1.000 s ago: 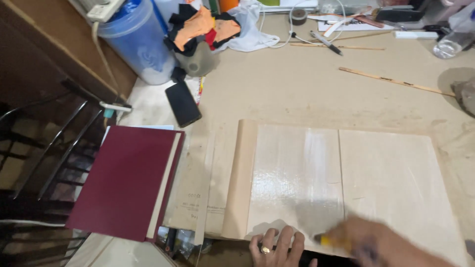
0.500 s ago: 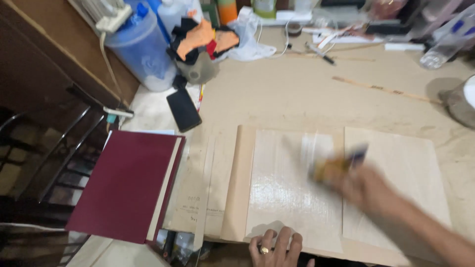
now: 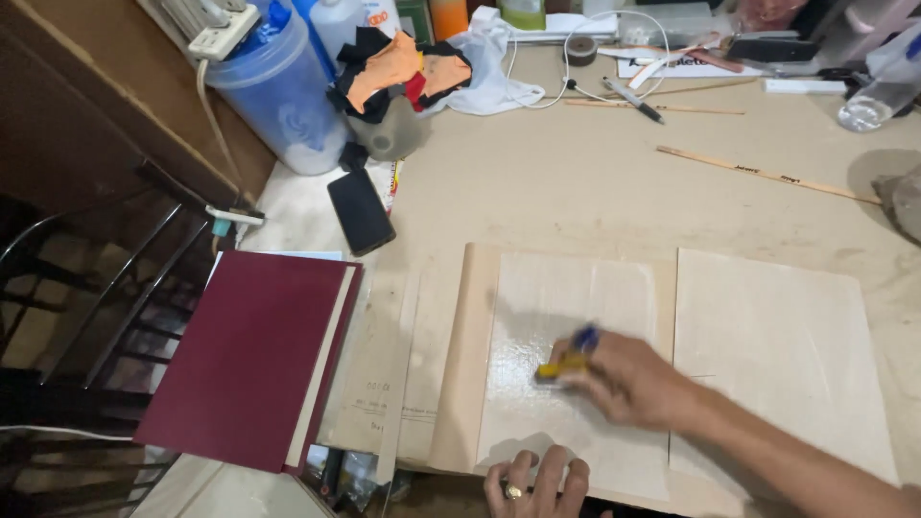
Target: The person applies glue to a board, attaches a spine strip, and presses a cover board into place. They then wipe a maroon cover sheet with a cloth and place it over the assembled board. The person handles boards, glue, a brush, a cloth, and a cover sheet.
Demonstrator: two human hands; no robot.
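At lower centre of the frame, the right hand (image 3: 628,381) is closed around a small yellow-and-blue brush (image 3: 566,357), spreading a glossy coat over the pale rectangular board (image 3: 576,364). The left hand (image 3: 537,484), at the bottom edge, presses its fingers flat on that board's near edge, gripping nothing. Judging by the shine, coating is under way; next, the dull lower area needs covering.

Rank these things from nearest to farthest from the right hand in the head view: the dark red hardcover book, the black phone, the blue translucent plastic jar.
From the right hand:
1. Dark red hardcover book, to the left, at the table edge.
2. Black phone, up and left, lying flat.
3. Blue translucent plastic jar, far upper left, by the wall.
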